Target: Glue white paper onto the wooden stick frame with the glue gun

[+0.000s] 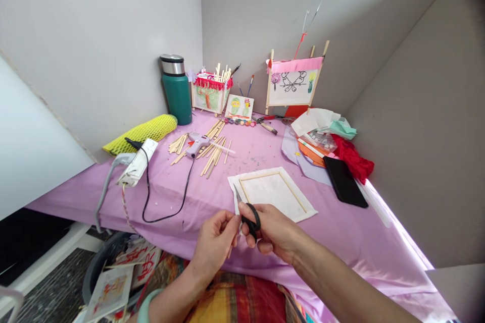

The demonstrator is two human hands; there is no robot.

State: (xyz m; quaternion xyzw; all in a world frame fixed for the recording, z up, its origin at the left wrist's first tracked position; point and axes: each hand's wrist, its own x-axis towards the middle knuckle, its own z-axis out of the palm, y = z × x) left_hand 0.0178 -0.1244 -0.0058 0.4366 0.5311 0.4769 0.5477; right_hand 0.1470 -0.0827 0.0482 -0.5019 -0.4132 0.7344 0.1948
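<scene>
My right hand [267, 227] is closed around the black handles of small scissors [250, 219], whose pointed blades angle up and left over a white sheet's left edge. My left hand [216, 237] is closed, thumb against fingers, pinching at the near left corner of this white sheet [271, 194]; the fingers hide most of that corner. Thin wooden sticks [261, 175] form a frame lying on the sheet, its near side covered by my right hand.
On the pink tablecloth [364, 242] are a glue gun [197, 144], loose wooden sticks [214, 159], a power strip [138, 162], a green bottle [176, 92], pliers [267, 123] and a black phone [344, 181]. A framed drawing [293, 83] stands behind; a full bin [94, 257] sits below left.
</scene>
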